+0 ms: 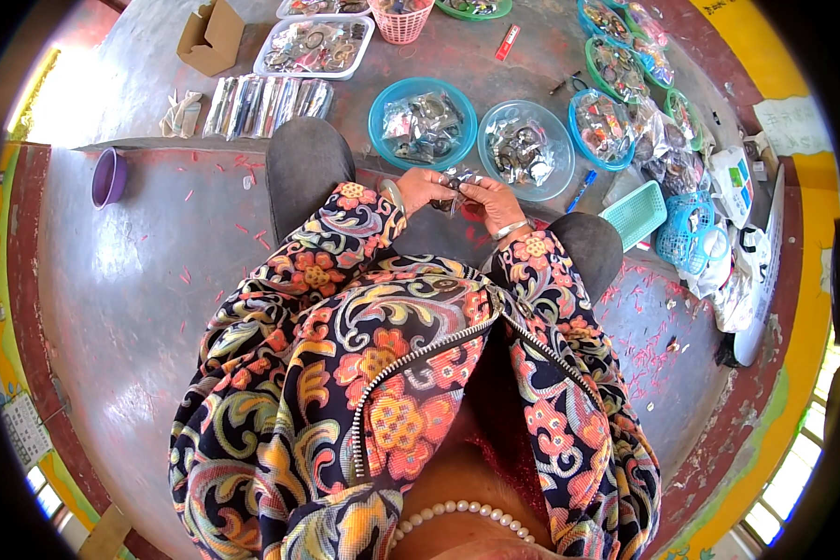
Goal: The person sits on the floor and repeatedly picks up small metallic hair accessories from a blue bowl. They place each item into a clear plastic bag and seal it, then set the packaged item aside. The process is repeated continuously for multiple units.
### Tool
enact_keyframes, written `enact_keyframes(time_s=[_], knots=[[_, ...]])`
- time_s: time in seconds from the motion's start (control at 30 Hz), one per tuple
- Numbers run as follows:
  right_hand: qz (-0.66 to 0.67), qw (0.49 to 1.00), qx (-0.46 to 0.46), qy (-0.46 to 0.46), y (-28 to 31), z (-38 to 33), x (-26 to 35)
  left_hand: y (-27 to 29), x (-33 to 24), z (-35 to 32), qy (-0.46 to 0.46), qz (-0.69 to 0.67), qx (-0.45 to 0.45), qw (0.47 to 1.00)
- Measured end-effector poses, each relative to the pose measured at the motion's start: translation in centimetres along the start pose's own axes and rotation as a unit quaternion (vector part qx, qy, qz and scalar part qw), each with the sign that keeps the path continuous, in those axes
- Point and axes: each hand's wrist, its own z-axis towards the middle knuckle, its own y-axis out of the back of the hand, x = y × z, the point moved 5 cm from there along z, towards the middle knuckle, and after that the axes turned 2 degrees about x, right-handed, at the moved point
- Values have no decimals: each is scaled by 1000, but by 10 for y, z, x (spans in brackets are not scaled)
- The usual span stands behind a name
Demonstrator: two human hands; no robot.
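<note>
Small clear packet [457,179] pinched between left hand [424,189] and right hand [491,198], fingertips pressed onto it, above the knees. Just beyond, on the floor, two blue bowls [423,123] [526,149] of similar packets. Slick film, light grip: likely to slip and drop between the knees.

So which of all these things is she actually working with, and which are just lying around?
In use: small clear packet, pinched between left hand and right hand; two blue bowls of packets just beyond.
Lying about: purple cup, cardboard box, pink basket, blue pen.
</note>
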Motion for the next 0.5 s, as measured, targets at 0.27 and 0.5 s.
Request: enact_keyframes(time_s=[0.27,0.5], knots=[[38,997,40,-47,10,8,-12,1,9,5,18,85,47,995],[67,997,36,-8,-3,-2,0,-1,15,8,2,101,82,991]])
